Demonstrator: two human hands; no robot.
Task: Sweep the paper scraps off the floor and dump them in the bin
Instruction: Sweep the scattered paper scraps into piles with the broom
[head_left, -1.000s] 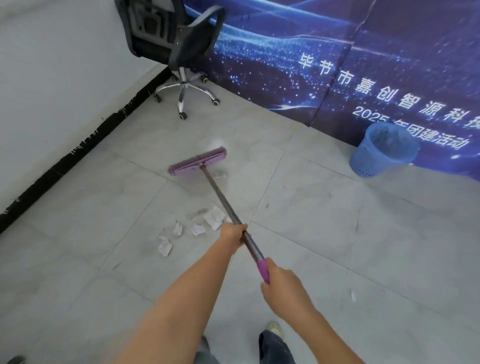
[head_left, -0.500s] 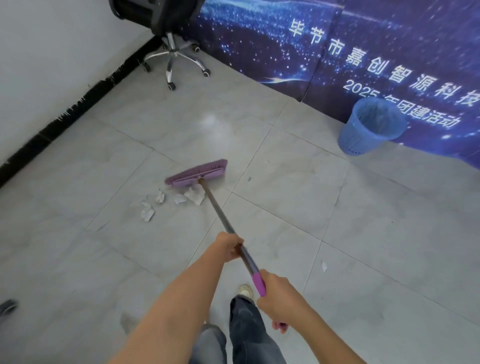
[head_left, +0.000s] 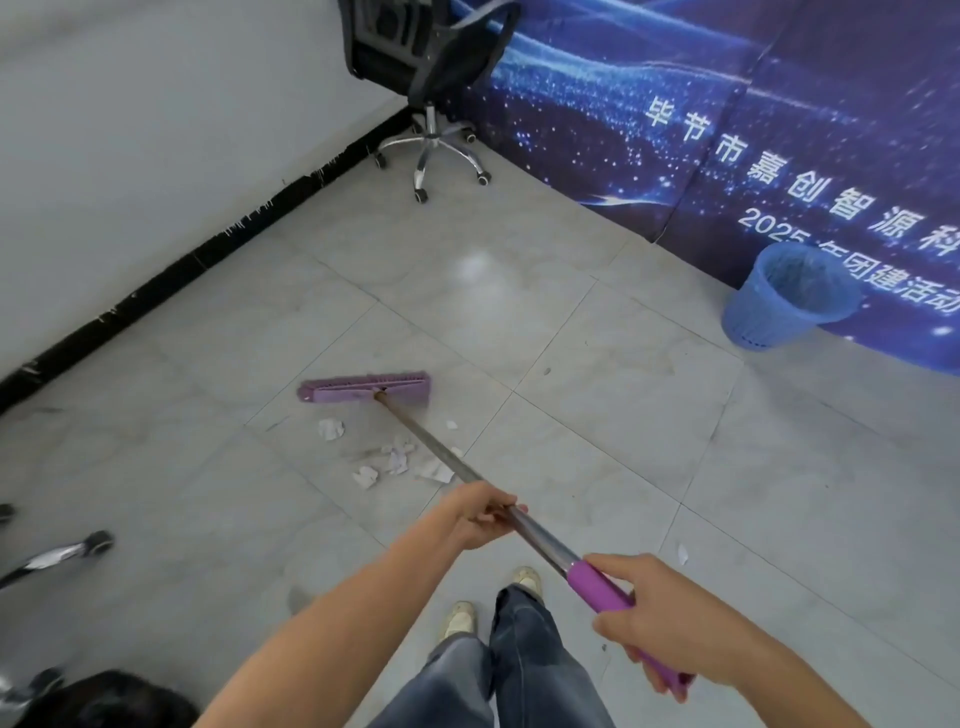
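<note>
Now, both of your hands are on the broom (head_left: 426, 441), set apart along its handle. Your left hand (head_left: 478, 514) curls round the bare metal shaft partway down. Your right hand (head_left: 660, 618) grips the purple sleeve (head_left: 597, 590) at the near end, and the tip of that sleeve pokes out past your palm. The handle slants away from you to the purple head (head_left: 363, 388), which lies flat and low over the grey tile floor (head_left: 208, 519). You cannot tell from this angle whether its bristles touch the tiles.

The paper scraps (head_left: 397, 460) lie on your side of the head, between it and your shoes (head_left: 527, 579). Most are bunched under and just left of the shaft. One crumpled piece (head_left: 331, 429) sits nearer the head's left half, and a lone scrap (head_left: 682, 554) lies well apart on the right, just above your right hand in the frame.

The blue bin (head_left: 784, 301) stands far right against the dark blue banner (head_left: 727, 104), well apart from the scraps. A black office chair (head_left: 431, 78) stands in the far corner, and a second chair's chrome leg (head_left: 52, 556) shows at the left edge.
</note>
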